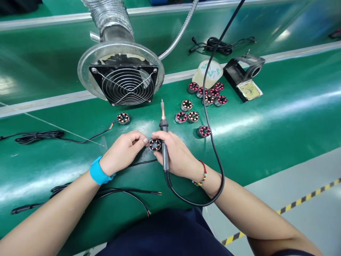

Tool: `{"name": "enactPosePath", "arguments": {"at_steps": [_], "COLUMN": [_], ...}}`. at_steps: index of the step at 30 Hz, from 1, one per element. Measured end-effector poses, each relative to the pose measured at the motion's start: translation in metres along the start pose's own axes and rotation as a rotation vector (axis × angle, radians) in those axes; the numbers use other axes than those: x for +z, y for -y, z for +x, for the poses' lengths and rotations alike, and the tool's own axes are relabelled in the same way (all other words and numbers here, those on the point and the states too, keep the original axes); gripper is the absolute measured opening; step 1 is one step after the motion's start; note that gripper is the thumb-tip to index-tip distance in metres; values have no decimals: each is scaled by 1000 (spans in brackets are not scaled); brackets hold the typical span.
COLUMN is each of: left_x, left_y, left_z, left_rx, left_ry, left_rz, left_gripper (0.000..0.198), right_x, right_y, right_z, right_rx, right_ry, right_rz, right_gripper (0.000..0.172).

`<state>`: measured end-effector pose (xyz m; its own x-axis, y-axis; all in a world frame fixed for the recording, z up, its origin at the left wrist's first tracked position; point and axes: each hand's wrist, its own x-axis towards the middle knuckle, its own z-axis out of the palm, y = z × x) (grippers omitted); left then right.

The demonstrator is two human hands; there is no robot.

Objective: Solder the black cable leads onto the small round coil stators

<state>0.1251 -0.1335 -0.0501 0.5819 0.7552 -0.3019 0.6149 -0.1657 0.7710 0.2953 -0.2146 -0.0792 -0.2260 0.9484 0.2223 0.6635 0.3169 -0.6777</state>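
My right hand [177, 153] is closed around a soldering iron [165, 154], its tip pointing up and away from me. The thumb and fingers of that hand also grip a small round motor stator [155, 145] with copper windings. My left hand [128, 147] pinches at the stator's left edge; whatever lies between its fingertips is too small to make out. A black cable [142, 163] runs on the mat below both hands. Left of them, another stator [123, 118] has a cable joined to it by coloured wires.
A fume extractor fan [129, 85] hangs ahead. Several wound stators [214, 93] stand to the right, by a plastic tub [207, 73] and a soldering iron stand [243, 76]. The iron's cord [209, 106] loops over my right forearm. Loose cables [114, 192] lie nearest me.
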Motion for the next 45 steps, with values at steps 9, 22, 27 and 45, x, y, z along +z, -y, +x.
{"name": "enactPosePath", "arguments": {"at_steps": [9, 22, 27, 45], "left_x": [-3, -1, -7, -9], "left_y": [-4, -9, -14, -8], "left_z": [-7, -16, -17, -19], "left_rx": [-23, -91, -130, 117], "left_ry": [-52, 119, 113, 105], "left_rz": [34, -203, -328, 37], "left_gripper": [28, 23, 22, 43], "right_x": [-16, -18, -10, 1], "right_y": [-10, -5, 7, 1], "right_z": [2, 1, 0, 1], "right_rx": [18, 126, 212, 272], "right_ry": [-12, -276, -248, -294], "right_rz": [15, 458, 750, 992], "right_gripper": [47, 38, 38, 50]}}
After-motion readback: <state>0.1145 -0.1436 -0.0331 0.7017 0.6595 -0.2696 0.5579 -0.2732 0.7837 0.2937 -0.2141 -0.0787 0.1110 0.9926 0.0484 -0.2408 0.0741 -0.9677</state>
